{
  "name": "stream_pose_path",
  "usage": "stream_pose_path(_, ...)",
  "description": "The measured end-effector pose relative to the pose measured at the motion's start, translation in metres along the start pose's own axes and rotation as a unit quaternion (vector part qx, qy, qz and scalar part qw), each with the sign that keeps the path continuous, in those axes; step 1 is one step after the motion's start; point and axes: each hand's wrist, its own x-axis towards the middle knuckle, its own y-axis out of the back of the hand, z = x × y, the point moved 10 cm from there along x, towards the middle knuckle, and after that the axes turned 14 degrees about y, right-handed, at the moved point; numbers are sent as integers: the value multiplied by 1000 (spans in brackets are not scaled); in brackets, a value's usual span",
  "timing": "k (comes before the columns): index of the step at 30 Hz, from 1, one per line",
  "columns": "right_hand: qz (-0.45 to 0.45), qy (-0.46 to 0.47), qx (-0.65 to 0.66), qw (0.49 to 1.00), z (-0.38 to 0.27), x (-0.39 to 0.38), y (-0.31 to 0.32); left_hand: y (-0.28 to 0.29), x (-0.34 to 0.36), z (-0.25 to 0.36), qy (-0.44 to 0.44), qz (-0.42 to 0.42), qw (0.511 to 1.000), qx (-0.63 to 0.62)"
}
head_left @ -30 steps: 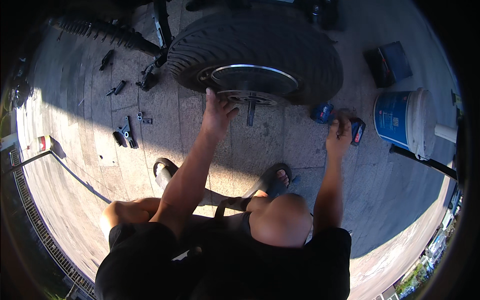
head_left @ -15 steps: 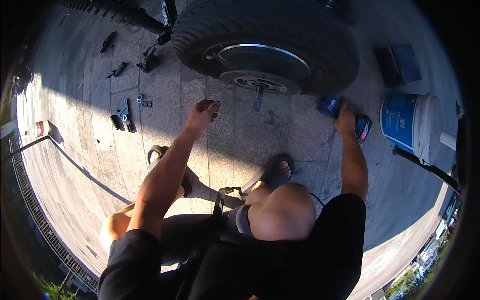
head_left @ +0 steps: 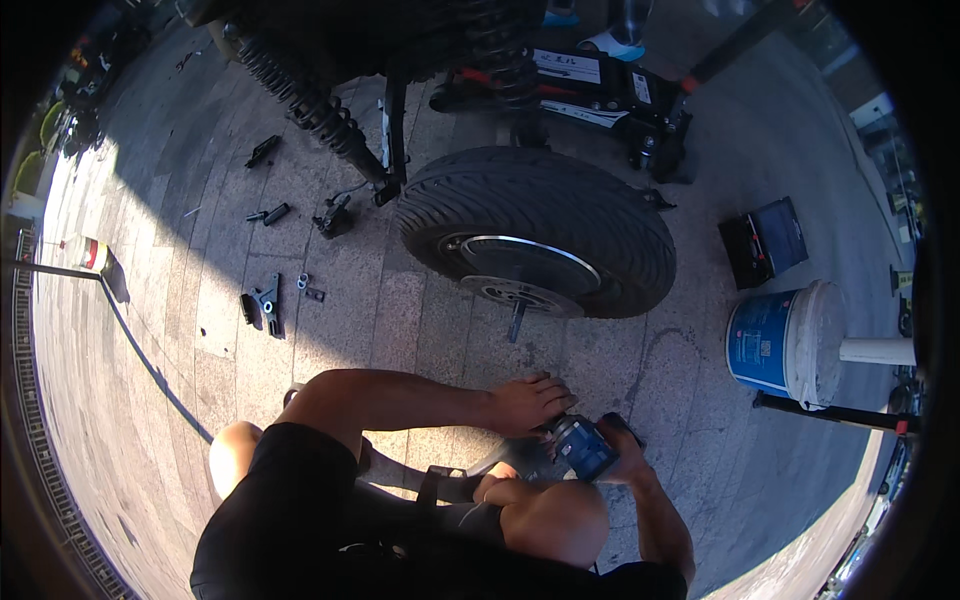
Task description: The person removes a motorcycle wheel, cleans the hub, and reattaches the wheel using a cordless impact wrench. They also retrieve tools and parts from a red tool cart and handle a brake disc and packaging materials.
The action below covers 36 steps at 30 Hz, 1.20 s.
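My right hand (head_left: 622,455) grips a blue and black cordless power driver (head_left: 585,447) by its handle, low in front of my knees. My left hand (head_left: 530,403) is at the driver's nose with its fingers curled; whatever they hold there is hidden. Ahead of both hands stands a wheel with a black tyre (head_left: 540,205), tilted towards me. A bare axle (head_left: 516,322) sticks out of its hub, beyond my left hand, and neither hand touches it.
Loose metal brackets (head_left: 268,303) and other dark parts lie at the left. A shock absorber (head_left: 310,110) hangs beside the wheel, with a floor jack (head_left: 590,90) behind. An open tool case (head_left: 762,240) and a blue-white bucket (head_left: 770,342) stand at the right.
My right hand has lifted the driver off the ground on the right and brought it in towards my knees. My left hand has moved right to meet its nose. The view has tilted up.
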Motion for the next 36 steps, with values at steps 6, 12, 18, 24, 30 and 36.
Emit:
stream_pose_path(6, -25, -2, 144, 989, -45, 64, -42, 7, -131, -152, 234, -107, 966, -29)
stream_pose_path(12, -67, -12, 156, 985, -76, 89, -72, 49, -393, -393, 663, 226, 713, -24)
stream_pose_path(18, -62, -43, 161, 984, -71, 109, -97, 51, -414, -434, 664, 237, 698, 126)
stream_pose_path(24, -46, -25, 139, 989, -63, 136, -107, 113, -299, -341, 467, 327, 817, 88)
stream_pose_path(30, -63, 3, 36, 997, -67, 139, -132, 19, -185, -223, 301, 74, 935, -174)
stream_pose_path(36, -67, 8, -160, 985, -54, 157, -150, -56, -217, -198, 286, -210, 933, -66)
